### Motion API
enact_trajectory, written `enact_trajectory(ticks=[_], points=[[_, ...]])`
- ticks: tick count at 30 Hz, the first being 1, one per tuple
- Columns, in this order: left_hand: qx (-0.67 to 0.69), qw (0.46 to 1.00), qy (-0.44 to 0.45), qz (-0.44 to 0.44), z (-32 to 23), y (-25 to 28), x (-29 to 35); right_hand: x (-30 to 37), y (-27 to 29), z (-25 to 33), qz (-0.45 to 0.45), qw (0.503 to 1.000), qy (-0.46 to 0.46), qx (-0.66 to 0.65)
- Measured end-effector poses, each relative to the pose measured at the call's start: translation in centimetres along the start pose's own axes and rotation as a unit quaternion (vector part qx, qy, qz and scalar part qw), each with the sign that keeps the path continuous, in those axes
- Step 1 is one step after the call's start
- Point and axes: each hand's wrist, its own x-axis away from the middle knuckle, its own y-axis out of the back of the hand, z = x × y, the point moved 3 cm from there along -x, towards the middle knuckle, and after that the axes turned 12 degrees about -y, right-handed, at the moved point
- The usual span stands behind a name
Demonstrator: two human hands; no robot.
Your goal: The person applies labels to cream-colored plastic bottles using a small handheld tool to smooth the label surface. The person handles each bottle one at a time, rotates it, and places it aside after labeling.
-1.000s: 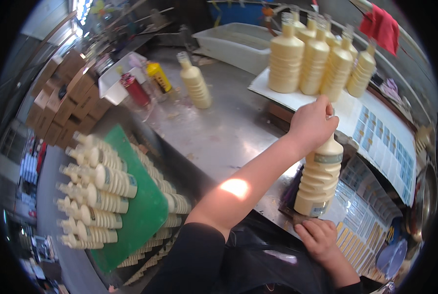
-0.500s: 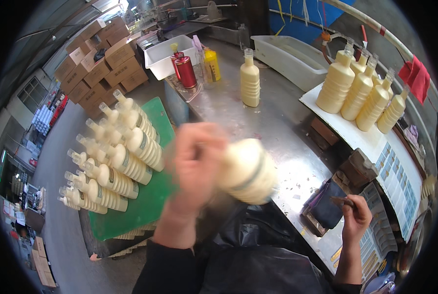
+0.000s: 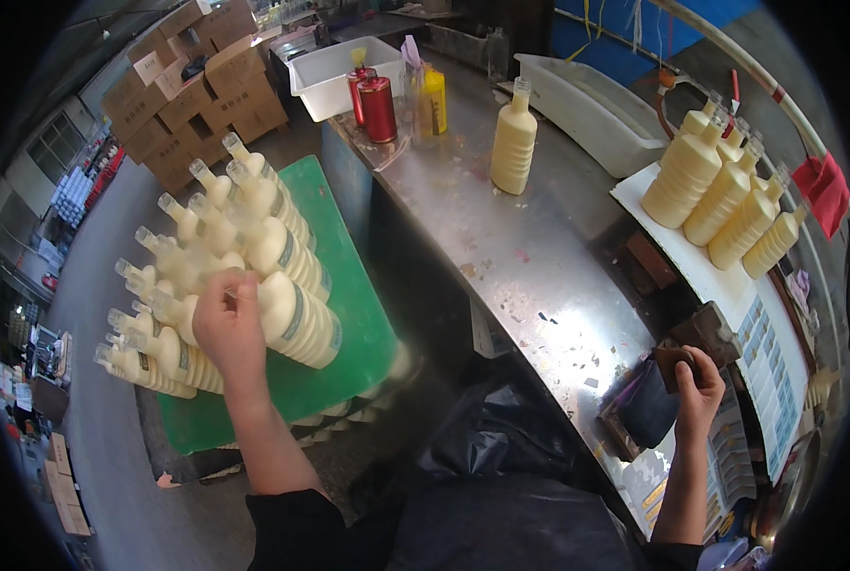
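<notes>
My left hand (image 3: 227,319) is closed round the neck of a cream bottle (image 3: 299,324) with ribbed sides and a dark band. This bottle stands on the green board (image 3: 373,338), at the near right of several similar bottles (image 3: 173,357). In my right hand (image 3: 701,392) is a small flat brown scraper (image 3: 671,366), pinched between thumb and fingers. It sits just above a dark cloth-covered pad (image 3: 650,404) at the bench's near right. A single cream bottle (image 3: 513,143) stands upright on the metal bench (image 3: 501,257).
On the right, several cream bottles (image 3: 682,176) stand on a white board with label sheets (image 3: 763,343). White tubs (image 3: 587,109), a red canister (image 3: 377,109) and a yellow container (image 3: 433,100) are at the back. Cardboard boxes (image 3: 239,90) are stacked at the far left.
My left hand has carried the cream bottle leftward from in front of me to the green board. My right hand stays near the pad, with the scraper raised slightly. The view has shifted.
</notes>
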Motion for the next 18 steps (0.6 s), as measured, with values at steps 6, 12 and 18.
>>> enact_trajectory(ticks=[6,12,18], points=[[-0.188,0.98,-0.053,-0.044,-1.7,0.0,-0.6,-0.1,-1.2,-0.5,0.023,1.0,-0.014,0.004],[0.063,0.985,-0.15,-0.065,-10.4,-8.5,-1.9,1.2,-1.4,-0.1,0.007,0.999,-0.04,0.017],[-0.147,0.953,-0.262,-0.025,-7.2,-10.9,-5.2,3.8,-0.5,2.2,0.03,0.993,0.008,0.115]])
